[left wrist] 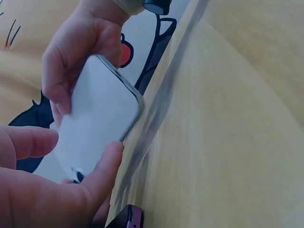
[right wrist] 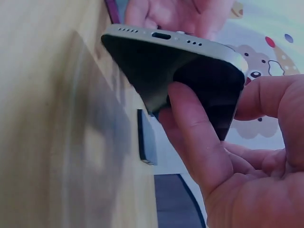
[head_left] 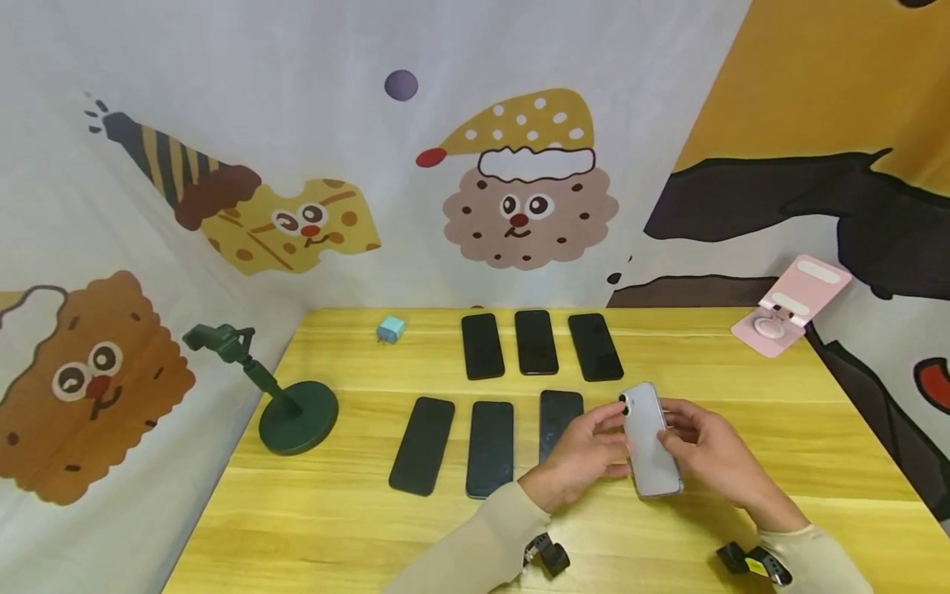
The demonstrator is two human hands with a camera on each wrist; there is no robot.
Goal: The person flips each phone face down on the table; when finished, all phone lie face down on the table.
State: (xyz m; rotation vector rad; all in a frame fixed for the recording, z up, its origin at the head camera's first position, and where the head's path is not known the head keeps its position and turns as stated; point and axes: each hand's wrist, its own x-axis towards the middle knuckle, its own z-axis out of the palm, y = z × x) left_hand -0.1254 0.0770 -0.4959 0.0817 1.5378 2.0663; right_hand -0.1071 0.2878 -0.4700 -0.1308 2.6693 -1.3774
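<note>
A pale silver smartphone [head_left: 653,445] is held between both hands, tilted, its back toward the head camera and its rear camera at the upper left corner. My right hand [head_left: 716,454] grips its right side, the thumb along the edge. In the right wrist view, a finger of this hand lies across the dark screen [right wrist: 204,76]; the charging port end faces that camera. My left hand [head_left: 582,458] holds the left side, fingertips at the rear camera and along the edge. Partly behind the left hand, a dark phone [head_left: 558,421] lies on the table.
Two more dark phones [head_left: 490,450] lie in the near row, and three black phones [head_left: 536,342] farther back. A green round-based stand [head_left: 298,418] is at left, a light blue charger [head_left: 390,329] at back left, a pink folding stand [head_left: 794,305] at back right. A printed cloth [head_left: 312,49] hangs behind.
</note>
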